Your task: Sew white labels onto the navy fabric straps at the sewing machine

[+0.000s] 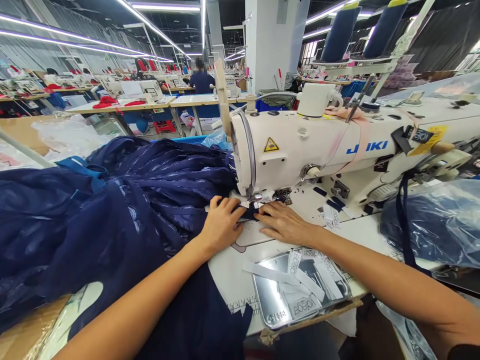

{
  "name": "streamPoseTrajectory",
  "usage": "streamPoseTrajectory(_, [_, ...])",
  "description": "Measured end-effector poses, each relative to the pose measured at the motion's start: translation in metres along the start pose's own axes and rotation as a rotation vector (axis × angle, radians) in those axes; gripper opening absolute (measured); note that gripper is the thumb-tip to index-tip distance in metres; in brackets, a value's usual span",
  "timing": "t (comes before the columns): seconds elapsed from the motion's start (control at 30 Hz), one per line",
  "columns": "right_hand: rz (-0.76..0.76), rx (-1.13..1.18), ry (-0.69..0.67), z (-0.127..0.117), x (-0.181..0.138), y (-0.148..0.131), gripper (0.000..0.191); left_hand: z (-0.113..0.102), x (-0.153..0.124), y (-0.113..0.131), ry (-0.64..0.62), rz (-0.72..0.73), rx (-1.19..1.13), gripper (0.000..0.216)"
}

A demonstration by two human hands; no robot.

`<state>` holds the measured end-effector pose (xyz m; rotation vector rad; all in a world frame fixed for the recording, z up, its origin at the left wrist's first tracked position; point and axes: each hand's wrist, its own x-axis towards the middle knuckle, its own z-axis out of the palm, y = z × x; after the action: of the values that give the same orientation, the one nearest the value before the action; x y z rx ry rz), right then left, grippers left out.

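A white Juki sewing machine (pixel 337 145) stands on the table, its needle and presser foot (pixel 253 200) just beyond my fingers. A big heap of navy lace fabric (pixel 112 210) lies to the left and runs under the foot. My left hand (pixel 222 223) rests on the fabric edge, fingers curled and pressing it down beside the foot. My right hand (pixel 283 223) lies flat on the navy fabric strip just right of the foot, fingers stretched toward the needle.
A shiny metal tray (pixel 270 300) with several white brand labels sits at the table's front edge. A plastic bag of navy cloth (pixel 438 225) lies at right. Two blue thread cones (pixel 341 32) stand behind the machine. Other sewing stations and a person fill the background.
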<state>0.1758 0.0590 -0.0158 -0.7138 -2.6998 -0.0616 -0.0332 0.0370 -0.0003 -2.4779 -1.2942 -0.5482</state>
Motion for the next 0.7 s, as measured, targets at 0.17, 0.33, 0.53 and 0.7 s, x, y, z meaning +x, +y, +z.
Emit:
streamPoseTrajectory(0.17, [0.050, 0.262, 0.080, 0.007, -0.001, 0.013, 0.025, 0.009, 0.001, 0.010, -0.013, 0.179, 0.083, 0.021])
streamPoseTrajectory(0.33, [0.021, 0.414, 0.124, 0.009, -0.003, 0.022, 0.021, 0.012, 0.003, 0.010, -0.003, 0.273, 0.139, 0.022])
streamPoseTrajectory(0.53, [-0.054, 0.171, 0.093, 0.002, -0.003, 0.012, 0.026, 0.009, 0.002, 0.010, -0.064, 0.273, 0.085, 0.024])
streamPoseTrajectory(0.7, [-0.059, 0.063, 0.107, 0.003, -0.004, 0.008, 0.027, 0.005, -0.006, 0.006, -0.157, 0.214, -0.045, 0.031])
